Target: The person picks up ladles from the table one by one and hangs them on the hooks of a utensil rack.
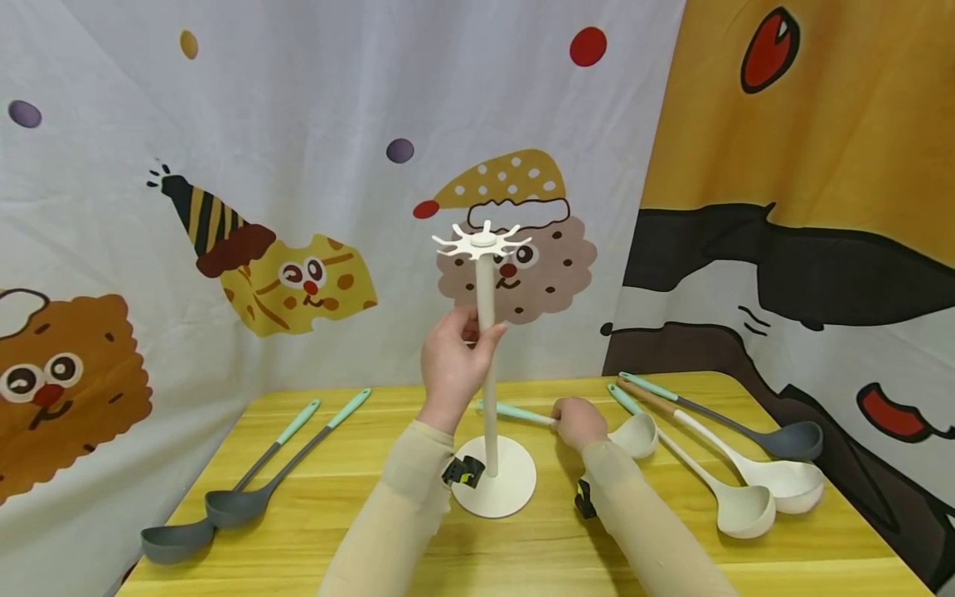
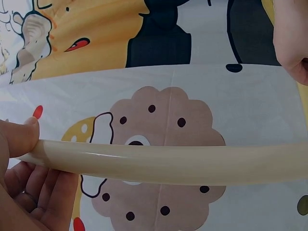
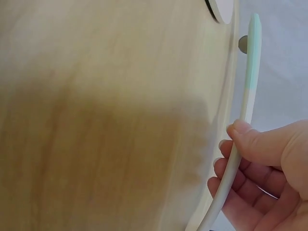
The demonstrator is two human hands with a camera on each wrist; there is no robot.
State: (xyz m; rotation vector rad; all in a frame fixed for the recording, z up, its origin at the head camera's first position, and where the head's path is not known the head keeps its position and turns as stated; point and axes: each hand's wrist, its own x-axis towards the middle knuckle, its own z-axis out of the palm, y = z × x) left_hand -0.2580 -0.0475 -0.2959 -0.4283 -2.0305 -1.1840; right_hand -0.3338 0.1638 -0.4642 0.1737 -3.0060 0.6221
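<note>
A white utensil stand (image 1: 490, 390) with a round base and a ring of hooks on top stands upright mid-table. My left hand (image 1: 457, 356) grips its pole high up; the left wrist view shows the thumb (image 2: 21, 134) on one side of the pole (image 2: 168, 163) and the fingers on the other. To the right of the stand, my right hand (image 1: 580, 423) holds a cream ladle (image 1: 636, 436) by its shaft, between thumb and fingers in the right wrist view. The ladle's mint handle end (image 3: 253, 53) points left, passing behind the pole in the head view.
At the left lie two dark grey ladles (image 1: 239, 506) with mint handles. Along the right side are another cream ladle (image 1: 746, 510), a white ladle (image 1: 798, 485) with a wooden handle and a dark grey ladle (image 1: 797, 441). A printed curtain (image 1: 313, 124) hangs behind the table (image 1: 328, 531).
</note>
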